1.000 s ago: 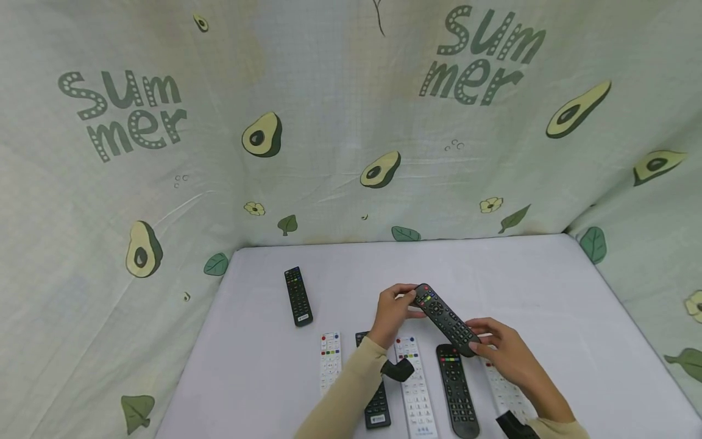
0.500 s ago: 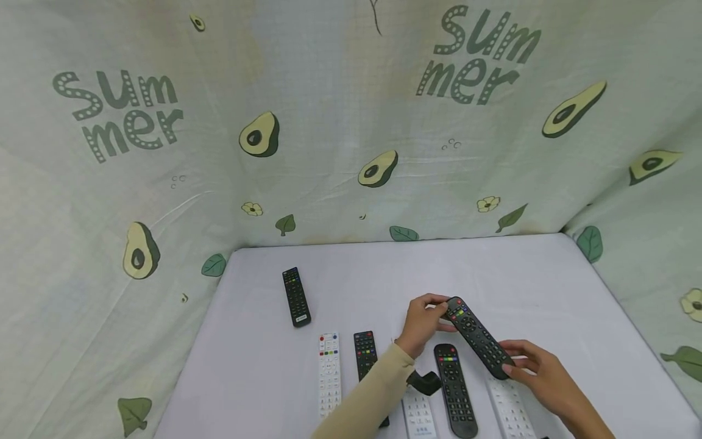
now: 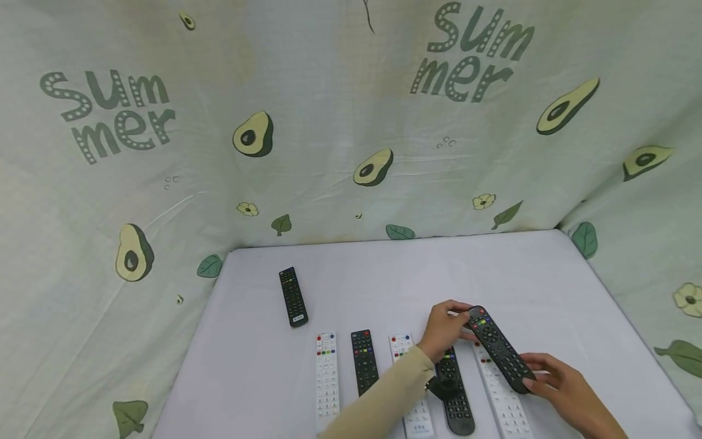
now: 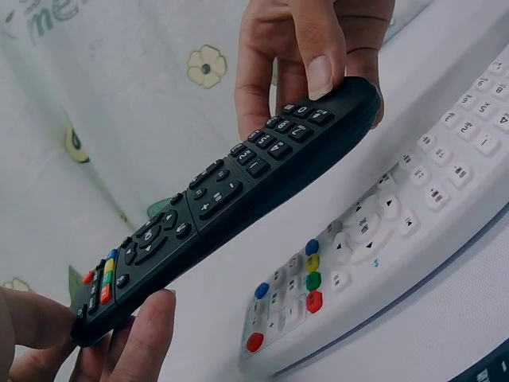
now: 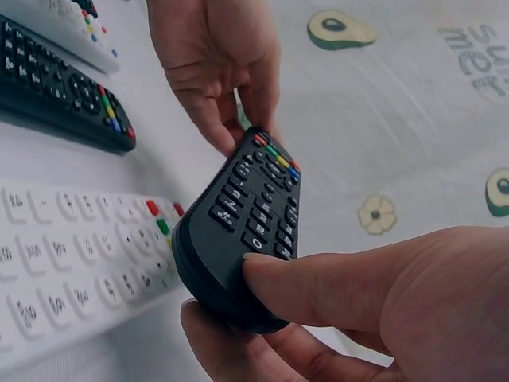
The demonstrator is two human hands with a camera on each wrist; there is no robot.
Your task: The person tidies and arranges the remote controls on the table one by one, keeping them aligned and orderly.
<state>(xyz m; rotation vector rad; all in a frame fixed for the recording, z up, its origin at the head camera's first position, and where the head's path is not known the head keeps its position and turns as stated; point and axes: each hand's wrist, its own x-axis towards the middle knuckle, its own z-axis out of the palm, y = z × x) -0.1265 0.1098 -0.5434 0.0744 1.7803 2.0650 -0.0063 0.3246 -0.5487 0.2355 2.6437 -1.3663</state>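
A black remote control (image 3: 500, 347) with coloured buttons near its top slants between my two hands, above the table. My left hand (image 3: 446, 329) pinches its far upper end, thumb on the face and fingers beneath. At the near lower end my right hand (image 3: 567, 390) grips it, the thumb pressing beside the number keys, as the right wrist view shows. Under the held remote lies a white remote (image 3: 507, 405), partly covered by it. Left of that, another black remote (image 3: 459, 408) lies partly hidden behind my left wrist.
Further left, a white remote (image 3: 418, 421), a black remote (image 3: 364, 360) and another white remote (image 3: 328, 384) lie in a row, the first two partly behind my left sleeve (image 3: 384, 402). One black remote (image 3: 293, 297) lies apart at the back left. A printed cloth (image 3: 312, 183) hangs behind the table.
Both hands have carried the black remote control to the right and nearer, from over the black remote to over the rightmost white one. The remotes on the table stay put.
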